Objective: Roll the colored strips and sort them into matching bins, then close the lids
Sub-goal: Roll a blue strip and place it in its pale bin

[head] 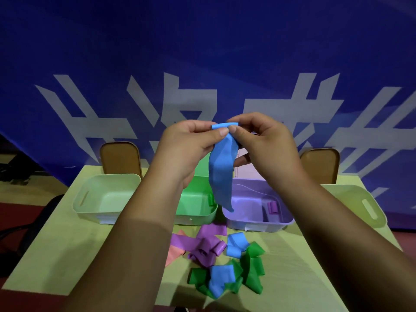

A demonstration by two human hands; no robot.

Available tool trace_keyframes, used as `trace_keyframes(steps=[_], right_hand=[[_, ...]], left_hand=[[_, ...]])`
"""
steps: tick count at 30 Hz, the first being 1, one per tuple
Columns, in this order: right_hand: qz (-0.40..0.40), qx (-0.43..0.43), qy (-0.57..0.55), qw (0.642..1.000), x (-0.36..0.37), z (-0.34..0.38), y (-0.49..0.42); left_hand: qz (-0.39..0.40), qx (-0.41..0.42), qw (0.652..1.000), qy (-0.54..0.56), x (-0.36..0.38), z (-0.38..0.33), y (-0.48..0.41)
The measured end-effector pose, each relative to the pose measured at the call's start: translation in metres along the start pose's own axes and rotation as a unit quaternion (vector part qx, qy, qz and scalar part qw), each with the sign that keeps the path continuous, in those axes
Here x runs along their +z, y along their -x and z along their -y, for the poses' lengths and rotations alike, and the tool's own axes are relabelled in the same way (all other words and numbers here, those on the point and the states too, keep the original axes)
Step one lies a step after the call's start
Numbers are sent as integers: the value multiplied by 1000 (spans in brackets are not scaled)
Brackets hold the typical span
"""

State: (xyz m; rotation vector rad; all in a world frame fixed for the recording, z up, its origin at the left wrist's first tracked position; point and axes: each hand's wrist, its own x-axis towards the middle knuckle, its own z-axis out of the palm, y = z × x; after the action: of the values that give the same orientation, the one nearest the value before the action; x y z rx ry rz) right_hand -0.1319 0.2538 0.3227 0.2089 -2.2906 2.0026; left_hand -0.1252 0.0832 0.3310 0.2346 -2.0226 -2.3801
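A blue strip hangs in the air above the bins, its top edge curled into a small roll. My left hand and my right hand both pinch that rolled top edge. Below stand a green bin with a green roll inside and a purple bin with a purple roll inside. A pile of loose strips lies in front: purple, blue, green and pink.
A pale bin stands at the left and another pale bin at the right. Two brown lids lean upright behind them. The yellow-green table ends against a blue banner.
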Motion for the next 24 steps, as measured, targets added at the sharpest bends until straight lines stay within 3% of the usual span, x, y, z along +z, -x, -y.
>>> trace_keyframes(steps=[5, 14, 24], right_hand=[[-13, 1, 11, 1000, -3, -1, 2], [-26, -21, 24, 999, -1, -9, 2], [-23, -16, 25, 999, 8, -4, -5]], left_hand=[[33, -33, 998, 29, 1, 3, -5], [59, -68, 996, -25, -5, 0, -4], [45, -44, 995, -79, -9, -15, -1]])
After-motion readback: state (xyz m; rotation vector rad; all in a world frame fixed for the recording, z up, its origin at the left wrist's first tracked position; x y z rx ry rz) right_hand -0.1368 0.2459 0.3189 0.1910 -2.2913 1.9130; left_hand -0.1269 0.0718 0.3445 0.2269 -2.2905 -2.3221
